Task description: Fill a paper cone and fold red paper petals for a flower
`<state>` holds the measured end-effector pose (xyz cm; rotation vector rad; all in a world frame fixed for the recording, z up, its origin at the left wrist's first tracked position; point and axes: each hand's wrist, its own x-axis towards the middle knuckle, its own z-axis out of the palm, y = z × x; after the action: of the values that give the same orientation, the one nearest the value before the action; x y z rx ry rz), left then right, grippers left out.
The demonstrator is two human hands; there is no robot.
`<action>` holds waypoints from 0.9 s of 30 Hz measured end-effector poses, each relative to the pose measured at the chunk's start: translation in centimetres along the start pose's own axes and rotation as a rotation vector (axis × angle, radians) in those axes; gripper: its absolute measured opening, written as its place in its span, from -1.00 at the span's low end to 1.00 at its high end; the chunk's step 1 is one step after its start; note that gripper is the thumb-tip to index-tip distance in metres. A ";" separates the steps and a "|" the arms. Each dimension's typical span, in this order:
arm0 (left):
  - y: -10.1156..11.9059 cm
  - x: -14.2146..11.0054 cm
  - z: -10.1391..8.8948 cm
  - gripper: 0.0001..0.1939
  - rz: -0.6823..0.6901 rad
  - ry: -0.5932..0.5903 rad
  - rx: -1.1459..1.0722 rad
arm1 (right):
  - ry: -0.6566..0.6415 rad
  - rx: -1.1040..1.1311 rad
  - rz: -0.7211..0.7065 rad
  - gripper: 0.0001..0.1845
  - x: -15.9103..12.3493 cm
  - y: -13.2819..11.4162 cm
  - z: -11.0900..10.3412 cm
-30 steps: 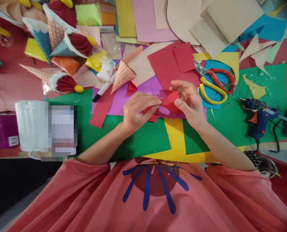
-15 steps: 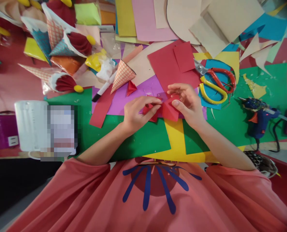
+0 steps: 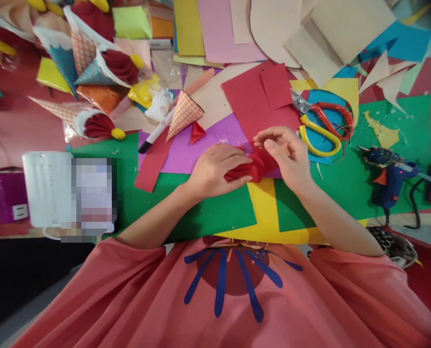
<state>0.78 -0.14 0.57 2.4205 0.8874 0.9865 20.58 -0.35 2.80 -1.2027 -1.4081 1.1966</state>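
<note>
A folded piece of red paper (image 3: 246, 170) is between the thumb and fingers of my left hand (image 3: 215, 169), above the purple and green sheets. Just to its right is my right hand (image 3: 289, 157), its fingers loosely curved and the thumb apart from them, with nothing visible in it. Beyond my hands lie a small folded red paper triangle (image 3: 197, 132) and a checkered paper cone (image 3: 185, 115). A larger red paper sheet (image 3: 244, 96) with a smaller red square on it lies behind my right hand.
Scissors (image 3: 320, 118) with red and yellow handles lie at the right, and a blue glue gun (image 3: 393, 169) farther right. Finished cone pieces (image 3: 95, 123) and clay packets (image 3: 131, 21) fill the upper left. A phone (image 3: 94, 193) and a white box-like device (image 3: 47, 188) lie at the left.
My left hand has moved right and closed around the red paper, which now looks folded up. My right hand has come off the paper and shifted slightly right.
</note>
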 end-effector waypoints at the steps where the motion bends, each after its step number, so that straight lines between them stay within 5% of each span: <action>1: -0.1 -0.1 0.2 -0.75 -0.004 0.000 0.014 | 0.006 -0.004 -0.003 -0.72 0.0 0.0 0.0; 11: -0.1 0.5 -0.4 -0.94 -0.045 0.146 -0.022 | -0.030 0.099 -0.025 -0.63 0.1 0.8 -0.1; 17: 0.1 0.5 -0.5 -0.89 -0.052 0.240 0.013 | -0.126 0.090 0.001 -0.53 0.1 0.9 -0.2; 27: 0.0 0.3 -0.3 -0.77 0.070 0.319 0.031 | -0.109 0.102 0.026 -0.51 0.1 0.7 -0.1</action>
<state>0.74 0.13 0.97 2.3721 0.9309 1.4230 20.74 -0.16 2.16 -1.1024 -1.3971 1.3535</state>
